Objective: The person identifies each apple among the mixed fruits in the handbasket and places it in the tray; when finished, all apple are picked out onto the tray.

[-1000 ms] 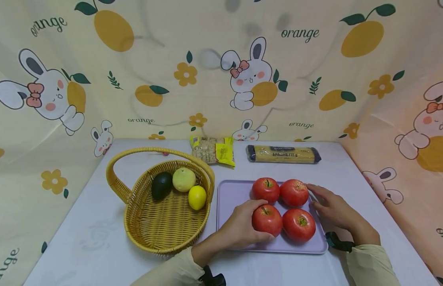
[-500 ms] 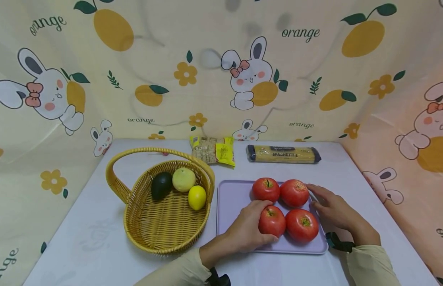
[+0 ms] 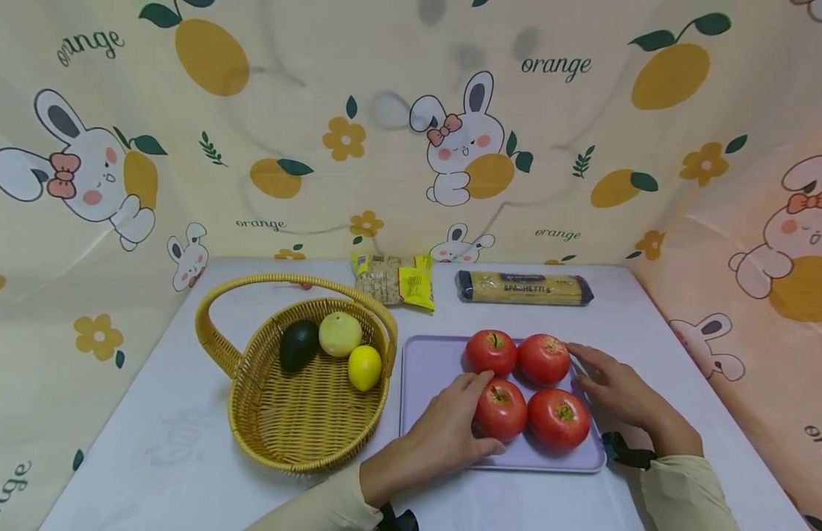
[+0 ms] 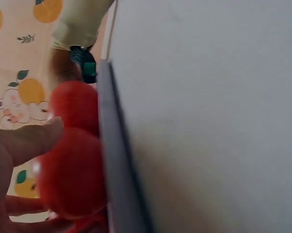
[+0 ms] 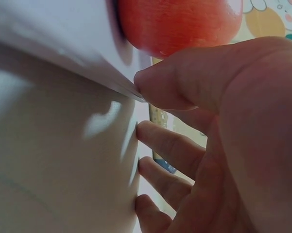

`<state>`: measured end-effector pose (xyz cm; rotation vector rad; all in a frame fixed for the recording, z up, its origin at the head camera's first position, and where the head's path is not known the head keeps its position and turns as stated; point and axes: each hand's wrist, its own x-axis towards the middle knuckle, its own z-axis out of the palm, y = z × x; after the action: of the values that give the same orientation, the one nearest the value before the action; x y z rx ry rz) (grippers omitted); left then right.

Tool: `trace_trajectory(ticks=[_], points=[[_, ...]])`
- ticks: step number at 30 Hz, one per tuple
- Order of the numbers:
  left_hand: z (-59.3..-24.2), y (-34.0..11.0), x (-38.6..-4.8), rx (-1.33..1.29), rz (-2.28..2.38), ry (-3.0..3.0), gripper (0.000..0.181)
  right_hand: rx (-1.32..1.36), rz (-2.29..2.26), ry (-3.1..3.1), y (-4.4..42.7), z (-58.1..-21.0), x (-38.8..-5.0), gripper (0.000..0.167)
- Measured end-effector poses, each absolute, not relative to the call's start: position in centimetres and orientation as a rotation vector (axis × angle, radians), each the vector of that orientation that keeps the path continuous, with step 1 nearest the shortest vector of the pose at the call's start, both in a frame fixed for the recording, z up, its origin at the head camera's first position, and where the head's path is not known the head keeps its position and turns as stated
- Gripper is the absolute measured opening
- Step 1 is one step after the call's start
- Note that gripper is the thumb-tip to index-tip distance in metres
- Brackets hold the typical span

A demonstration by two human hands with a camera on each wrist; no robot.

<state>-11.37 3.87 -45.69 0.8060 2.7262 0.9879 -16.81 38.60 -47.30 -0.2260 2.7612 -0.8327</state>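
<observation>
Several red apples sit in two rows on a lilac tray [image 3: 429, 369]. My left hand [image 3: 444, 424] is around the left side of the front-left apple [image 3: 501, 411], thumb extended at its near side and fingers beyond it. In the left wrist view the thumb [image 4: 36, 141] reaches across in front of that apple [image 4: 73, 174]. Beside it is the front-right apple [image 3: 559, 420]. At the tray's right edge, my right hand [image 3: 623, 391] rests near the back-right apple [image 3: 544, 360]. Its thumb [image 5: 175, 80] is at the tray rim, with the other fingertips low by the tabletop.
Left of the tray stands a wicker basket [image 3: 298, 464] with a tall handle, holding an avocado [image 3: 299, 346], a pale green round fruit [image 3: 340, 334] and a lemon [image 3: 365, 368]. A yellow-ended bag [image 3: 394, 282] and a spaghetti pack [image 3: 525, 288] lie behind.
My left hand first moved right with the front-left apple, and the front-right apple shifted right too. Since then the left hand has drawn back slightly left. The right hand stays put.
</observation>
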Motion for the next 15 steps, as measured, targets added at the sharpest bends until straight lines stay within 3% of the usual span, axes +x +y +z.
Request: trace_trajectory(ticks=[8, 15], points=[[-42.0, -1.4, -10.4, 0.944, 1.107, 2.704, 0.072, -0.293, -0.698, 2.891, 38.7, -46.4, -16.6, 0.069], [-38.1, -8.1, -9.4, 0.992, 1.281, 2.798, 0.051, -0.392, -0.643, 3.091, 38.3, -43.5, -16.2, 0.058]])
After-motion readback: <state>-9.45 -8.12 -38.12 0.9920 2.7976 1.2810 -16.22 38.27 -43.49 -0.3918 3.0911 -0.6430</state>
